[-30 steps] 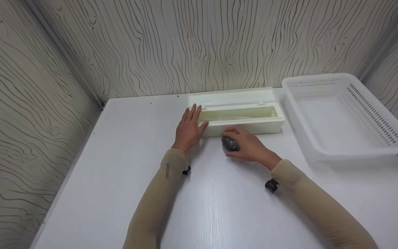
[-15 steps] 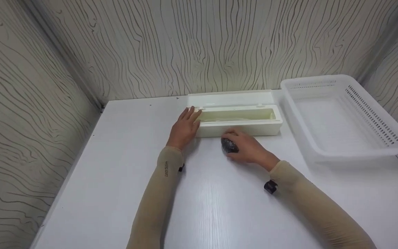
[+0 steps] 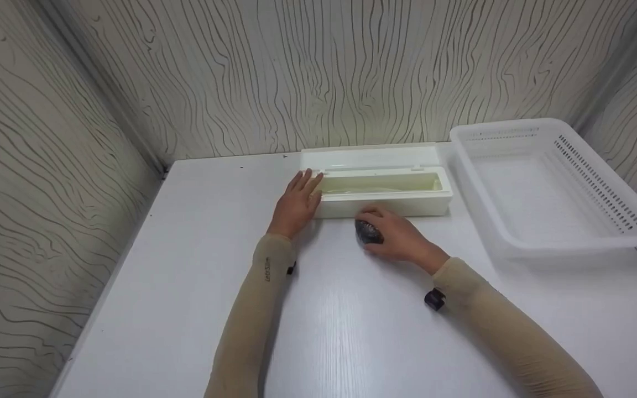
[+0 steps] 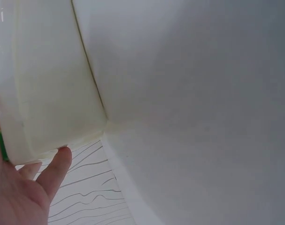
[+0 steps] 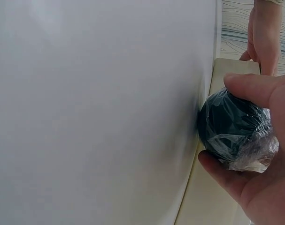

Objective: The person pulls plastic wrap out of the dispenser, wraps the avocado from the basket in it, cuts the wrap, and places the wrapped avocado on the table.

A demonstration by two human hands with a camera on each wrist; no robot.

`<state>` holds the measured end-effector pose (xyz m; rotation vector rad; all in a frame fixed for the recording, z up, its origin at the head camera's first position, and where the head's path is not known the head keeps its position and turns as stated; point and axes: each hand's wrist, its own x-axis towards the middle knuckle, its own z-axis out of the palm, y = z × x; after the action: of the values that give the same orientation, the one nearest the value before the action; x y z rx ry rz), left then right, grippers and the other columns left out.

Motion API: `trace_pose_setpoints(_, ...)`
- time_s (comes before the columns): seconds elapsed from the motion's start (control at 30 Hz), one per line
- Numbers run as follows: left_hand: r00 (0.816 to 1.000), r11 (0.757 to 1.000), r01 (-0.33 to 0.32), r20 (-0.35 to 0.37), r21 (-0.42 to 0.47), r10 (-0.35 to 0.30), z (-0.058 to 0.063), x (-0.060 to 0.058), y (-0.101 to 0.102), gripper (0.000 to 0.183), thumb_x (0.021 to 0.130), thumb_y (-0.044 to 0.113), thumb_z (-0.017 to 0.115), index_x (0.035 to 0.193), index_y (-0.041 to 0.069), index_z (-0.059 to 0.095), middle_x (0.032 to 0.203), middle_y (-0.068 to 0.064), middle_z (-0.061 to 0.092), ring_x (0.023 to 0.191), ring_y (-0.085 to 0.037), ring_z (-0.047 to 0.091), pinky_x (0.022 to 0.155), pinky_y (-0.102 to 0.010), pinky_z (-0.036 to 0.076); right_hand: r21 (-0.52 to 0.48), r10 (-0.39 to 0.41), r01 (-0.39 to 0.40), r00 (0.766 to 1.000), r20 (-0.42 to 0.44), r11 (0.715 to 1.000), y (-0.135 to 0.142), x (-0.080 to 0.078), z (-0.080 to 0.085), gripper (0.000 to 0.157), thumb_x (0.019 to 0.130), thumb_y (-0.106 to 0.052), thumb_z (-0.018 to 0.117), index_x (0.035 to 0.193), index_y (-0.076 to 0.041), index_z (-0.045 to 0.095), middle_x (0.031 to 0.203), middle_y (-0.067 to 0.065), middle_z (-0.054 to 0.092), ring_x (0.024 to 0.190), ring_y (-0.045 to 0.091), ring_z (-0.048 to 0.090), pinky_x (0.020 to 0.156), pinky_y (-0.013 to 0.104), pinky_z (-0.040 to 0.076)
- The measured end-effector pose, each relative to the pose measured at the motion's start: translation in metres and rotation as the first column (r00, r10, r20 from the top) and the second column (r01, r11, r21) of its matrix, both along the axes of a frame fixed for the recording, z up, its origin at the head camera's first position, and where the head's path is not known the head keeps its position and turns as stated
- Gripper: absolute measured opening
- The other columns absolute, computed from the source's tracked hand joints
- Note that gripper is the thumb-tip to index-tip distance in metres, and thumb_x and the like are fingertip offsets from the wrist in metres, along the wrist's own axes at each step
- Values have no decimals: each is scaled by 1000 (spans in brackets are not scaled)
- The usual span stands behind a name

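Observation:
My right hand grips a dark, rounded object wrapped in cling film. Thumb and fingers sit on opposite sides of it, low at the white table, close before the long white box. The wrapped object looks smooth and dark green through crinkled film in the right wrist view. Over the box's left end lies my left hand, fingers extended across the top and thumb at the near side. The box's lid is folded back, and clear film shows inside. A small green piece shows beside the left hand.
A white plastic basket with slotted sides stands to the right of the box. Behind the table rises a wall with a wood-grain pattern, and another wall stands along the left side.
My left hand has shifted slightly left on the box's end, its thumb drawn closer to the fingers. The right hand keeps its grip on the wrapped object at nearly the same spot.

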<state>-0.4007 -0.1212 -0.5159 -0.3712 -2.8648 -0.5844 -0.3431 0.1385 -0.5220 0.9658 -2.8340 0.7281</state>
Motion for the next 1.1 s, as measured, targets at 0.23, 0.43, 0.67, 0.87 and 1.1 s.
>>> trace_pose_setpoints(0.23, 1000, 1000, 11, 27, -12, -10, 5, -2, -1, 52, 102, 48, 29, 151, 32, 27, 159, 4, 19, 148, -16, 10, 119, -36, 17, -2, 7, -7, 1000, 4, 1000, 1, 1, 1, 64, 79, -30, 78, 136, -21, 51, 140, 4, 43, 124, 28, 48, 98, 49, 45)
trace_pose_setpoints(0.43, 999, 999, 43, 33, 19, -43, 7, 0, -6, 52, 102, 47, 31, 152, 33, 24, 160, 6, 16, 148, -18, 9, 117, -43, 22, 50, -51, 52, 999, -8, 997, 9, 4, 10, 71, 81, -48, 72, 143, -29, 44, 143, 3, 42, 117, 33, 54, 91, 52, 49)
trace_pose_setpoints(0.67, 971, 989, 77, -218, -126, -103, 14, 19, 6, 56, 100, 48, 39, 152, 30, 26, 159, 7, 20, 147, -19, 14, 119, -43, 16, -70, -205, 194, 954, -220, 979, 34, -13, 34, 48, 93, -43, 60, 134, -20, 54, 117, 8, 58, 104, 30, 57, 77, 48, 52)
trace_pose_setpoints(0.87, 903, 914, 325, -208, -244, -377, 17, 58, 49, 69, 92, 64, 42, 151, 36, 23, 156, 6, 29, 143, -22, 26, 115, -47, 25, -169, -397, 363, 877, -269, 916, 62, -46, 36, 42, 97, -27, 55, 137, -14, 50, 125, 16, 53, 119, 35, 47, 92, 53, 45)
trace_pose_setpoints(1.1, 869, 850, 432, -113, -301, -481, 3, 78, 87, 80, 84, 66, 56, 151, 37, 24, 155, 6, 30, 143, -29, 25, 114, -49, 28, -75, -469, 463, 877, -107, 883, 81, -63, 18, 48, 102, -32, 43, 143, -7, 40, 148, 19, 33, 140, 38, 24, 110, 56, 27)
